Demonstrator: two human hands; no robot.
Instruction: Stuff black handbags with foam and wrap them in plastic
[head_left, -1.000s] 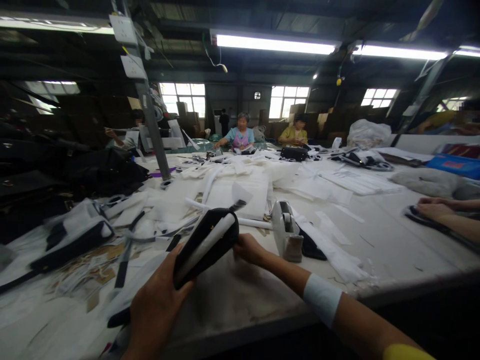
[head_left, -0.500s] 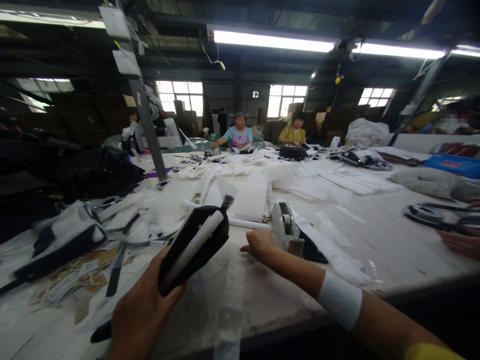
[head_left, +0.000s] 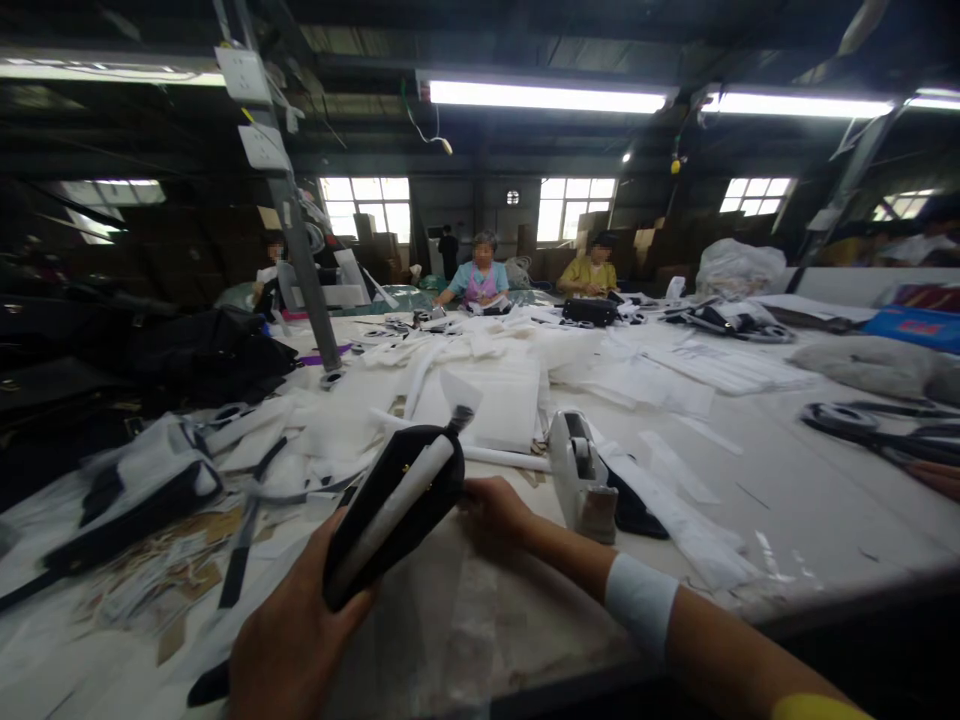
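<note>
My left hand [head_left: 296, 620] is wrapped around a small black bag [head_left: 439, 500], tilted up to the right. A white rolled strip [head_left: 390, 510] lies along its top, with gold-coloured metal bits beside it. A clear wrapped tab [head_left: 459, 410] sticks up at its far end. My right hand [head_left: 499, 508] is at the bag's right end, fingers curled in; its fingertips are partly hidden against the bag, and what they hold cannot be made out. Just right of that hand stands a grey tape dispenser [head_left: 581, 475] on the table.
White wrapping sheets [head_left: 487, 395] cover the table's middle. Black bags [head_left: 187, 350] are heaped at left, beside a metal post [head_left: 304, 270]. Black straps [head_left: 862, 420] lie at right, near another person's hand [head_left: 934, 480]. Two co-workers [head_left: 481, 275] sit across the table.
My right hand has moved left from beside the tape dispenser to the end of the bag. My left hand still holds the bag, at nearly the same place.
</note>
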